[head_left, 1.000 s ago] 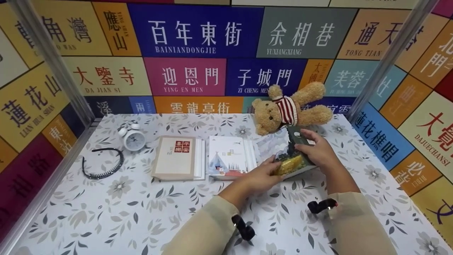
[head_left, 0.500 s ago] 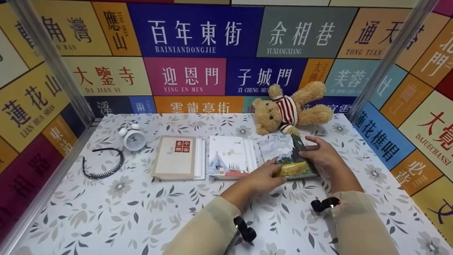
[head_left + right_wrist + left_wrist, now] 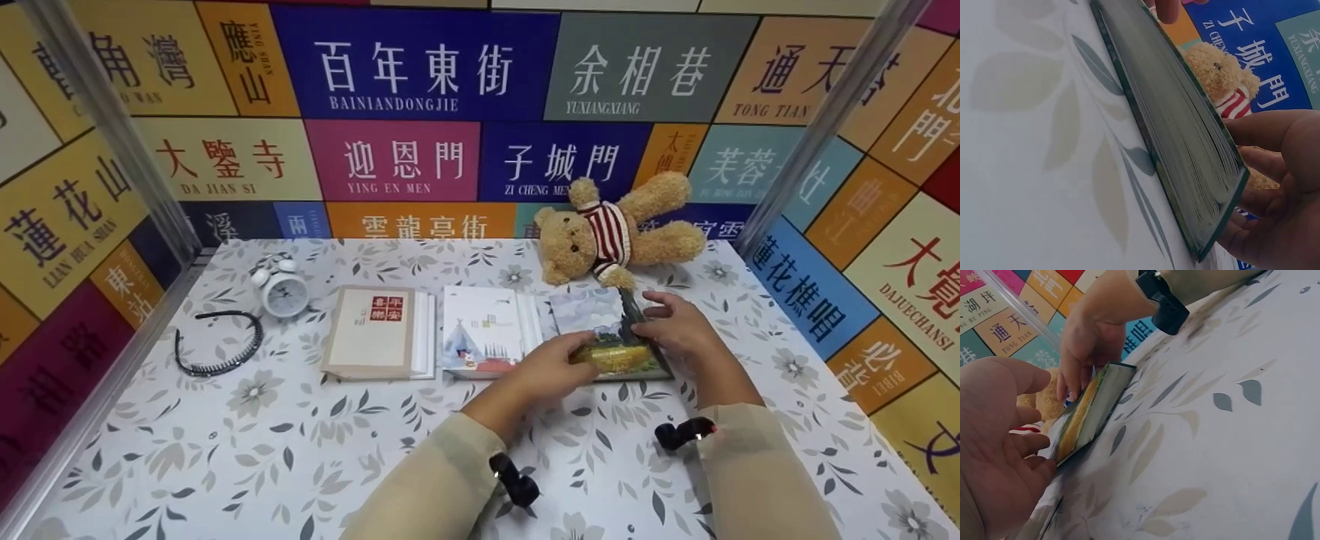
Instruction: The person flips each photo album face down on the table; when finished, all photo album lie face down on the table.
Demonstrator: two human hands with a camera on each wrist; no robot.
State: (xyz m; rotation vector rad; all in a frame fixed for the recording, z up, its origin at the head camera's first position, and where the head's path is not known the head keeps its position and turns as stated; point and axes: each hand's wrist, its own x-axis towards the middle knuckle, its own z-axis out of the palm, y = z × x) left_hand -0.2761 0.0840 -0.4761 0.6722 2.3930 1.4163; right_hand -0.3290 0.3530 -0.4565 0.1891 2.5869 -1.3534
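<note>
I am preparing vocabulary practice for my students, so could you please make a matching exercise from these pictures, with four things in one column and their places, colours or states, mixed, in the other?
Things:
1. Headband
2. Alarm clock
3. Teddy bear
4. Book with a landscape cover

Descriptions:
A. Lying down, in a red-and-white striped top
B. Between the left hand and the right hand
C. Black and curved
D. White, with a round face

Right pairs: 1-C, 2-D, 3-A, 4-B
</note>
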